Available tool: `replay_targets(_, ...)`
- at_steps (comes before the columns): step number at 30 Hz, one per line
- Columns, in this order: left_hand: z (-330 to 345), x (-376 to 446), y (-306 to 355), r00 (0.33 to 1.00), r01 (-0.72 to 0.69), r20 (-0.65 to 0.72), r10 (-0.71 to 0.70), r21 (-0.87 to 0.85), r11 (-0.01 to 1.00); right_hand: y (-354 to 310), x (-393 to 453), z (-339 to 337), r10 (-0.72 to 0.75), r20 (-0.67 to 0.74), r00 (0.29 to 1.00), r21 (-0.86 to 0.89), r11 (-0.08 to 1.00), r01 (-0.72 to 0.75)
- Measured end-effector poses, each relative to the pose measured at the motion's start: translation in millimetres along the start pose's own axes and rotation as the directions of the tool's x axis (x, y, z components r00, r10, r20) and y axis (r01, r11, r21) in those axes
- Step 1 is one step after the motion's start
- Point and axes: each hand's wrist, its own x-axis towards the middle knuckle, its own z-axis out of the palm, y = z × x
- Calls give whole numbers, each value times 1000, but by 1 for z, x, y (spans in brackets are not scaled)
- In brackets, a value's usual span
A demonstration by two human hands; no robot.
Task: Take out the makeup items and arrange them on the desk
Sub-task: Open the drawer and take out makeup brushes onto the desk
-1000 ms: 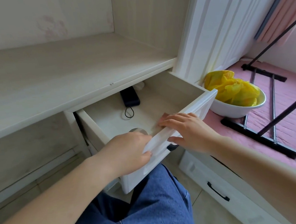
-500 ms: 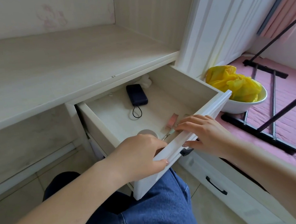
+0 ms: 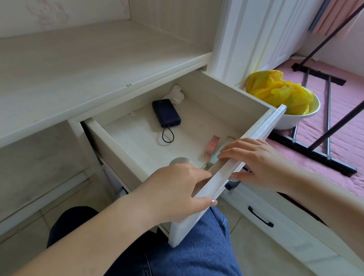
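A white drawer point(image 3: 264, 125) under the pale desk point(image 3: 58, 67) stands pulled far out. My left hand point(image 3: 177, 189) grips the drawer's front panel, thumb on the outside, fingers over the top edge. My right hand point(image 3: 252, 160) grips the same panel further right, fingers curled over its top and thumb below. Inside near the front lie a pink rectangular makeup item point(image 3: 212, 147), a round silver compact point(image 3: 179, 161) partly behind my left hand, and a thin metal tool point(image 3: 206, 165). Part of another pale item shows under my right fingers.
A black power bank point(image 3: 166, 112) with a cord loop and a crumpled white tissue point(image 3: 175, 94) lie at the drawer's back. A white bowl point(image 3: 295, 120) holding yellow plastic sits on the pink bed at right, beside black rack bars. A lower drawer with a black handle point(image 3: 259, 217) is under my right arm.
The drawer has slid further out toward me with both hands on its front. The pink item, the metal tool and more of the drawer floor have come into view.
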Motion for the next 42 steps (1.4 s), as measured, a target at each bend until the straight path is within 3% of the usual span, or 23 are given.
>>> replay_targets(3,-14,4,-6,999,41,35,-34,-216,975,-1,2,-13,6,93,996,81,997,-14)
replay_targets(5,-24,13,-19,997,81,33,-75,-246,966,1,9,-24,23,126,992,120,992,-39)
replay_targets(10,-35,53,-59,983,165,91,-159,-59,985,24,55,-31,99,116,988,117,987,-112)
replay_targets(13,-29,78,-74,973,112,186,-139,146,983,41,91,-23,141,233,962,22,988,-151)
replay_targets(17,-11,99,-74,950,-51,308,-52,318,947,58,125,1,146,443,884,-190,980,-67)
replay_targets(21,2,114,-67,891,-144,449,-75,434,889,71,149,20,160,614,773,-296,954,38)
replay_targets(25,25,123,-68,883,-201,463,-83,532,823,74,158,31,144,712,687,-371,908,195)
replay_targets(29,43,127,-77,937,-180,347,-28,552,814,79,161,41,117,715,689,-366,903,226)
replay_targets(35,25,132,-78,913,-192,407,-32,500,845,83,164,54,64,691,720,-317,922,221)
replay_targets(38,9,130,-83,937,-166,350,-1,446,879,88,160,48,81,650,756,-276,952,134)
replay_targets(42,-28,114,-95,982,-67,190,6,313,947,87,156,24,191,559,807,-114,982,-153)
